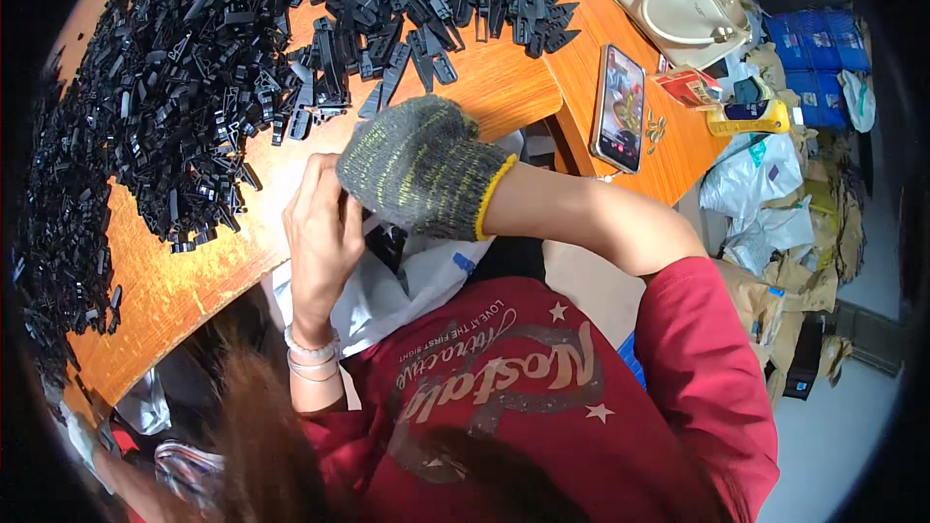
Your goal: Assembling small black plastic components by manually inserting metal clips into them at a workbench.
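Note:
My left hand [325, 225] is bare, with bracelets at the wrist. Its fingers are bent and closed at the table's front edge, tight against my other hand. A grey knitted glove with yellow flecks and a yellow cuff covers my right hand [412, 167], which is curled over. Whatever the two hands grip between them is hidden behind the fingers and glove. Just beyond them lie long black plastic pieces [387, 77] with pointed ends. Under the hands, a white bag [426, 276] is spread over my lap, with some black pieces [387, 240] in its opening.
A large heap of small black plastic parts [174, 97] covers the left of the wooden table [179, 310]. To the right are a phone [620, 108], coins [655, 130], a red packet [690, 87], a yellow bottle [751, 118] and a cream handbag [673, 0]. Plastic bags [756, 184] crowd the far right.

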Action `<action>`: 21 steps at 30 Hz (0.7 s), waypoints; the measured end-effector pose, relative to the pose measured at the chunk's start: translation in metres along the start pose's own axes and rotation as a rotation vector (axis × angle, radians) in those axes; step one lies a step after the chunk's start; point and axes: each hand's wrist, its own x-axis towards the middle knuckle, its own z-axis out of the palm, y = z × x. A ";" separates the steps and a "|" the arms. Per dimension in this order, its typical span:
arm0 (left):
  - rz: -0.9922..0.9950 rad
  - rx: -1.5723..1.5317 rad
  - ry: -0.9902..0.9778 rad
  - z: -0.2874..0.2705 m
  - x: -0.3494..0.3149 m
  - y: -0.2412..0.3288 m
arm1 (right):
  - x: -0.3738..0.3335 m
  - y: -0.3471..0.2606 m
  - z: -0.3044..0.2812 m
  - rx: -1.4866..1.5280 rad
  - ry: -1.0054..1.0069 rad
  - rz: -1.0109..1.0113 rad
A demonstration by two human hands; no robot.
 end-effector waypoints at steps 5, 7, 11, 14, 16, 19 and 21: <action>-0.028 0.104 0.014 0.002 -0.005 0.004 | -0.008 -0.007 0.003 -0.029 -0.004 0.050; -0.051 0.107 0.034 0.004 -0.005 0.002 | -0.015 0.006 0.004 0.009 0.107 -0.016; -0.111 -0.001 0.050 0.002 -0.007 -0.003 | -0.039 0.014 0.002 0.056 0.198 0.016; -0.351 -0.266 0.079 0.000 -0.015 -0.012 | -0.049 0.003 -0.014 0.152 0.242 0.176; -0.416 -0.746 0.030 -0.006 -0.013 0.001 | -0.065 0.004 -0.009 0.219 0.416 0.160; -0.347 -1.083 -0.058 -0.004 -0.010 0.008 | -0.077 0.003 -0.011 1.065 0.408 0.472; -0.425 -1.149 -0.130 0.002 -0.010 0.004 | -0.079 -0.001 -0.018 1.131 0.320 0.633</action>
